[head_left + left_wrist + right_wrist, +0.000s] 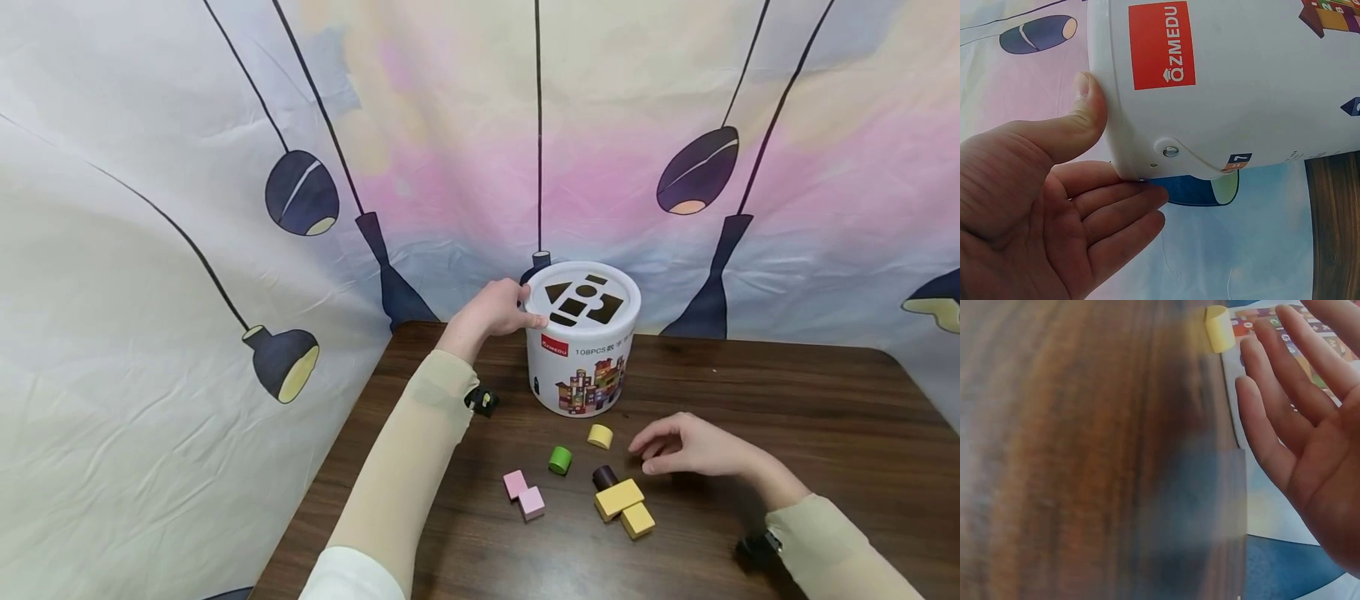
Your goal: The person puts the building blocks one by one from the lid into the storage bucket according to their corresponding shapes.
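A white toy-block bucket [547,367] stands upright on the table, its white lid [536,293] cut with several shaped holes. My left hand [491,310] rests against the left of the lid's rim. In the left wrist view the thumb [1088,103] touches the rim, and the other fingers extend straight beside it. My right hand [701,446] hovers low over the table with loosely bent fingers, holding nothing. Closest to its fingertips is a pale yellow arched block [600,436]. Further left lies a green cylinder block [560,460].
Two pink blocks [532,503] lie touching at the front left. A dark cylinder block [603,477] sits against a yellow rectangular block [618,499], with another yellow block [637,520] beside it. Behind the wooden table [787,400] hangs a painted cloth [615,108].
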Motion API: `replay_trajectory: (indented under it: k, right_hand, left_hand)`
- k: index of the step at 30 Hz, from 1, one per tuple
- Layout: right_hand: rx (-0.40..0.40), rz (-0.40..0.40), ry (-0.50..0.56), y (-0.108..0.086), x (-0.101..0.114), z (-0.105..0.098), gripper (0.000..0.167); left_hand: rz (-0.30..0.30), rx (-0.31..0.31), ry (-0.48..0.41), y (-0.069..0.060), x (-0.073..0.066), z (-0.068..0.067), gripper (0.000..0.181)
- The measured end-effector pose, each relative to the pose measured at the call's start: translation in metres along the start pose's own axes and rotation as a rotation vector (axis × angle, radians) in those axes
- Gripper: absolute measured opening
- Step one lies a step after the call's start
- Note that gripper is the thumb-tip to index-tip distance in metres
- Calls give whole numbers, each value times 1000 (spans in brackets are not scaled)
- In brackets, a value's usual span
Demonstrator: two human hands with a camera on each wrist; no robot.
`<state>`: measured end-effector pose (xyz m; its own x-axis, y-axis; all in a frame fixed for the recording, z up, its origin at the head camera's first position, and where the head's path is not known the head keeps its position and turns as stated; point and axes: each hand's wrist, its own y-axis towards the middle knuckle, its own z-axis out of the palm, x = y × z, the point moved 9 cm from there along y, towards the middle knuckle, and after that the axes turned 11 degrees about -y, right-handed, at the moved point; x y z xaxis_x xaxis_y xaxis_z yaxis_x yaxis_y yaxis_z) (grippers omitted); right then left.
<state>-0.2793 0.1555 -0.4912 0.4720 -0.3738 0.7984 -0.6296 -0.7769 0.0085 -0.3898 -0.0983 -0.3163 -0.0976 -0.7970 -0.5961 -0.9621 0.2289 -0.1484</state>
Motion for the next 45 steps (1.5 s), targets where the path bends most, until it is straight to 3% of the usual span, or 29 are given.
replay_trajectory:
  k: [11, 25, 29, 34, 45]
  right_hand:
    - [111, -3, 33, -2, -5, 26, 29]
    - [119, -53, -36, -1, -9, 30, 28]
    - [132, -99, -50, 1, -7, 32, 29]
    - [133, -53, -41, 1, -9, 33, 29]
    - [118, -57, -48, 0, -5, 31, 27]
  left_hand:
    - [5, 3, -3, -1, 0, 0, 77]
    - [6, 1, -14, -2, -1, -1, 74]
    - [3, 2, -13, -1, 0, 0, 74]
    - [3, 14, -13, 0, 0, 1, 79]
    - [8, 6, -13, -1, 0, 1, 77]
